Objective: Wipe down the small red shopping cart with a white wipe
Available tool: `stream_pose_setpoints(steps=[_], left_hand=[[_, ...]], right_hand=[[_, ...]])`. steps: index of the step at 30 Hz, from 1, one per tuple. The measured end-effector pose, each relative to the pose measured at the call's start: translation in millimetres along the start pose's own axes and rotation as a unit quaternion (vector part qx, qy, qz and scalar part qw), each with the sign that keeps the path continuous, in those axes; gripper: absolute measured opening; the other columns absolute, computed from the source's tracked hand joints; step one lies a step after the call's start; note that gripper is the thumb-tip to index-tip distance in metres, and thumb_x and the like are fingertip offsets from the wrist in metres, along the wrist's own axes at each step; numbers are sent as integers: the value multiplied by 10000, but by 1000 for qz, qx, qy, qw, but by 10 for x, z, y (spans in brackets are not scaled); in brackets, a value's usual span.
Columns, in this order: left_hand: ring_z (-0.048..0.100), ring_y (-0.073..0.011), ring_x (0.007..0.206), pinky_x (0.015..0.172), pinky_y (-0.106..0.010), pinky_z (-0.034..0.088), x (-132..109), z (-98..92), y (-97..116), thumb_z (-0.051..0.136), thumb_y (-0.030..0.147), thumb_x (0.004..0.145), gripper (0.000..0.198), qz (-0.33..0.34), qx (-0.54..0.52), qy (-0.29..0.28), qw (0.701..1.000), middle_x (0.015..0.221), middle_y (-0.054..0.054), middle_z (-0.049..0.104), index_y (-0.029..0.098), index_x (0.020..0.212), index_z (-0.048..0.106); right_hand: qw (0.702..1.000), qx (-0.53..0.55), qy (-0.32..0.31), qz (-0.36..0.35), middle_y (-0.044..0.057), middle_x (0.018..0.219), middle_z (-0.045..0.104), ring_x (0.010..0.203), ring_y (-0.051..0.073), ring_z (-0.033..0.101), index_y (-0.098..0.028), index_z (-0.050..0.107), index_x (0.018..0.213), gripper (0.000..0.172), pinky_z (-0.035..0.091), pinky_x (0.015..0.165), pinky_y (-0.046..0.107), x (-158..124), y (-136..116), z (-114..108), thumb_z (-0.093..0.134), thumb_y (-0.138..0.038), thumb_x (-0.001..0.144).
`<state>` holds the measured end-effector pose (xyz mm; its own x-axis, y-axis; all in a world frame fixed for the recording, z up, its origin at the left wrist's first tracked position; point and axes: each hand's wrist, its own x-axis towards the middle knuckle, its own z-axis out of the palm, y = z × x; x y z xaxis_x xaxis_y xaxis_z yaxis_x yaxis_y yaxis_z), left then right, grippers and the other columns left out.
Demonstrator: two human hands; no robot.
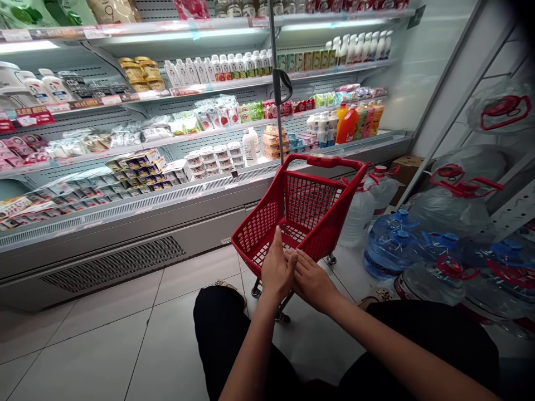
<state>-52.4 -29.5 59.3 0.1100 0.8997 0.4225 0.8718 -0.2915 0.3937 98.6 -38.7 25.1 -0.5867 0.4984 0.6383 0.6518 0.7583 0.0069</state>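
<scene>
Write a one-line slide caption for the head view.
Bare left hand and right hand meet before a red plastic lattice-sided shopping cart beside long, pale, lit store shelves.

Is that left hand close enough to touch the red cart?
Probably yes: the left hand looks right by the near edge of the red cart, with nothing seen between them.

Red shopping cart [267, 200] | I see mesh walls and a mesh base, all one red | upright on small dark wheels [283, 318] | from my camera, handle bar [324, 162] at the far, higher end, rim sloping down to the near end | standing on pale tiles [175, 301], near the refrigerated case [209, 223]
</scene>
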Motion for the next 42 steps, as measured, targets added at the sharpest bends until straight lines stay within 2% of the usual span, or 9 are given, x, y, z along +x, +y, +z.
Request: stream_pose_setpoints(steps=[6, 12, 15, 21, 24, 31, 33, 39, 42], left_hand=[[273, -325, 1594, 1217, -488, 389, -17, 55, -81, 378, 706, 1019, 918, 6, 56, 20, 998, 1755, -126, 189, 227, 1702, -5], [414, -321, 1525, 1176, -479, 441, 42, 40, -167, 331, 684, 1041, 820, 1, 82, -3, 997, 1714, -113, 323, 258, 1703, 101], [446, -307, 1505, 1156, -465, 464, 41, 69, -141, 305, 666, 1053, 782, 2, 97, -6, 995, 1686, -102, 385, 255, 1699, 144], [398, -276, 1538, 1216, -431, 405, 2, 90, -93, 318, 667, 1051, 824, 43, 95, -11, 994, 1697, -106, 362, 216, 1702, 92], [376, -284, 1550, 1218, -452, 401, -10, 79, -81, 323, 666, 1051, 829, 46, 91, -13, 995, 1702, -110, 351, 219, 1703, 75], [385, -267, 1548, 1228, -448, 391, 29, 14, -129, 324, 627, 1066, 771, 27, 95, -28, 995, 1691, -92, 377, 226, 1698, 141], [375, -275, 1553, 1242, -483, 365, 47, 1, -106, 329, 614, 1071, 748, 11, 114, -30, 993, 1691, -93, 373, 239, 1696, 161], [329, -293, 1575, 1268, -555, 304, 75, 34, 91, 405, 608, 1056, 757, 37, 135, -34, 990, 1711, -85, 326, 281, 1695, 166], [395, -273, 1543, 1233, -473, 390, 69, 34, 73, 404, 610, 1058, 778, 55, 95, -46, 993, 1703, -84, 348, 260, 1699, 135]], right_hand=[[999, -33, -21, 26, 15, 1569, 555, 1459, 195, 502, -285, 322, 1649, 661, 302, 1292, 484, 69, 666, 35, 415, -109, 1019], [987, -84, 5, 140, 54, 1567, 555, 1481, 236, 479, -270, 376, 1629, 549, 306, 1268, 539, 101, 1374, -172, 350, -214, 1083], [989, -73, 3, 130, 68, 1570, 552, 1489, 245, 467, -241, 387, 1625, 533, 328, 1263, 516, 101, 1166, -160, 354, -234, 1093], [999, -12, -22, 36, 24, 1635, 470, 1527, 200, 405, -271, 169, 1690, 652, 325, 1283, 465, 34, 306, 9, 392, -217, 1080], [999, -19, -38, 19, -3, 1638, 462, 1521, 181, 413, -306, 152, 1688, 673, 297, 1294, 464, -10, 447, -52, 380, -175, 1069], [984, -116, 2, 138, 32, 1624, 478, 1500, 217, 452, -298, 247, 1673, 612, 298, 1273, 511, -136, 1564, -456, 353, -201, 1078], [985, -122, -2, 123, 49, 1619, 485, 1501, 224, 451, -263, 252, 1673, 614, 308, 1270, 506, -138, 1485, -442, 358, -190, 1073], [996, -79, -34, 13, 29, 1646, 441, 1533, 195, 395, -218, 207, 1681, 646, 270, 1302, 456, -27, 628, -179, 408, -192, 1068], [996, -83, -37, -4, 18, 1643, 441, 1546, 206, 371, -238, 217, 1678, 667, 253, 1307, 480, -27, 701, -221, 434, -175, 1050]])
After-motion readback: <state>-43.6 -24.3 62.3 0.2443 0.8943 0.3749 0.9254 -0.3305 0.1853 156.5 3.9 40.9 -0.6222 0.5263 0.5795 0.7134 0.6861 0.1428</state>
